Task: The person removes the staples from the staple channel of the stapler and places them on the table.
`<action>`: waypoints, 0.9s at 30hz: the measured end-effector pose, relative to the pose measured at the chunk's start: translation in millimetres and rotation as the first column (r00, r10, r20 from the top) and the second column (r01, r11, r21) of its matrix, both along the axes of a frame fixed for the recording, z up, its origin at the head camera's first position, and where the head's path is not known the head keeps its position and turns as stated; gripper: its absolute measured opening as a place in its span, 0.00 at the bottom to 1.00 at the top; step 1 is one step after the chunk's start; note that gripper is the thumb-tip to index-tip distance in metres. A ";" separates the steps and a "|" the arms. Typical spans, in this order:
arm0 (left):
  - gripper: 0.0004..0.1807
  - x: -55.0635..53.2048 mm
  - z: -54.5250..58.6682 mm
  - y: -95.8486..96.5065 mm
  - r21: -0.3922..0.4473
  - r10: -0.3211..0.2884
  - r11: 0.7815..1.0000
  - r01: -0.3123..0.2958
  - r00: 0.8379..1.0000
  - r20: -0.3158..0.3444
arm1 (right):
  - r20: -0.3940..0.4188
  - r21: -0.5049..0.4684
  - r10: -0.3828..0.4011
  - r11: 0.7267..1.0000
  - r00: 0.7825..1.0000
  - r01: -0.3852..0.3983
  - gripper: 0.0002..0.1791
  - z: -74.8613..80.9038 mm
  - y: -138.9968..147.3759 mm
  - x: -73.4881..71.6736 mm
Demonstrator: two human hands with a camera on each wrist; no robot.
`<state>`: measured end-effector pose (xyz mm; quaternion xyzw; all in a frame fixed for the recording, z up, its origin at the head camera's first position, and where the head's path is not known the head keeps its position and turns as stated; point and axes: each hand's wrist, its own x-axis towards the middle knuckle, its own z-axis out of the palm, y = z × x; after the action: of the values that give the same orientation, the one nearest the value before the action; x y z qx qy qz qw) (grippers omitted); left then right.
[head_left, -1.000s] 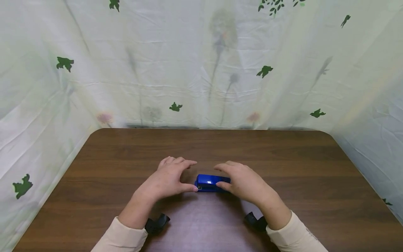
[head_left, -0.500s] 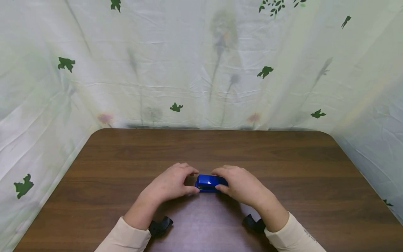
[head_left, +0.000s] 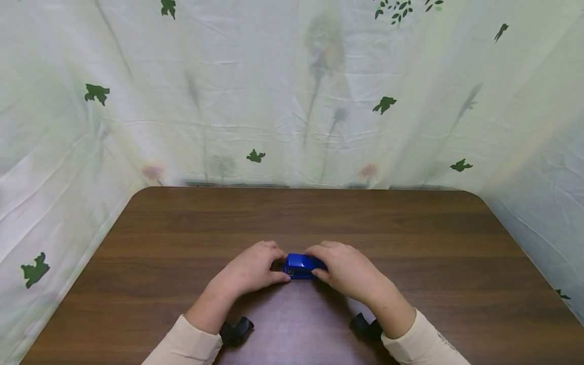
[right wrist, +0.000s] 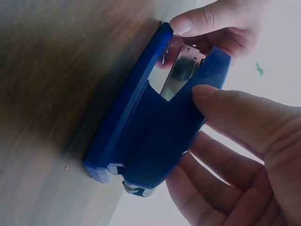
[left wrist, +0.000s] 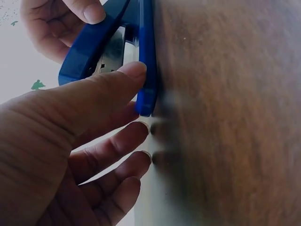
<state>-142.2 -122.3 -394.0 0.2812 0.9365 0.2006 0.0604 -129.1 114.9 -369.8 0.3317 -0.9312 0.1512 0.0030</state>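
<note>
A blue stapler [head_left: 299, 261] lies on the brown table between both hands. Its front end, at the left, gapes between base and top arm, and a metal staple channel [right wrist: 181, 70] shows in the right wrist view. My left hand [head_left: 253, 266] pinches the front of the base [left wrist: 147, 52], thumb on the near side and index finger behind. The other left fingers lie bent close by the tabletop. My right hand [head_left: 349, 267] holds the top arm [right wrist: 171, 125] from the rear, thumb on the near side, fingers on the far side. In the head view this hand hides the stapler's back end.
The wooden table [head_left: 292, 213] has rounded far corners. Pale curtains [head_left: 274, 91] with green printed shapes hang behind it and at both sides. Black wrist mounts [head_left: 237, 330] jut from beneath the cream sleeves [head_left: 193, 339].
Both hands have closed in on the stapler. My left hand came right to the front end and pinched it; my right hand slid slightly left and took hold of the top arm.
</note>
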 end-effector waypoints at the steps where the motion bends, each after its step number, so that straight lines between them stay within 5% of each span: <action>1: 0.19 0.2 -0.8 0.5 0.000 0.001 1.000 -0.001 1.000 -0.004 | -0.001 0.004 -0.003 1.000 1.000 0.003 0.21 0.0 -0.5 0.2; 15: 0.16 1.5 -5.5 5.0 0.031 0.044 0.999 -0.044 0.999 0.004 | -0.114 0.034 -0.028 0.999 0.993 0.032 0.22 -6.4 -6.8 3.7; 27: 0.18 3.2 -4.4 7.0 0.007 0.082 0.997 -0.082 0.997 0.012 | -0.070 0.021 -0.017 1.000 0.997 0.019 0.22 -5.9 -5.5 1.1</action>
<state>-139.0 -115.4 -398.4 0.2415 0.9462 0.2079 0.0566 -128.0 109.4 -375.6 0.3283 -0.9351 0.1296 0.0335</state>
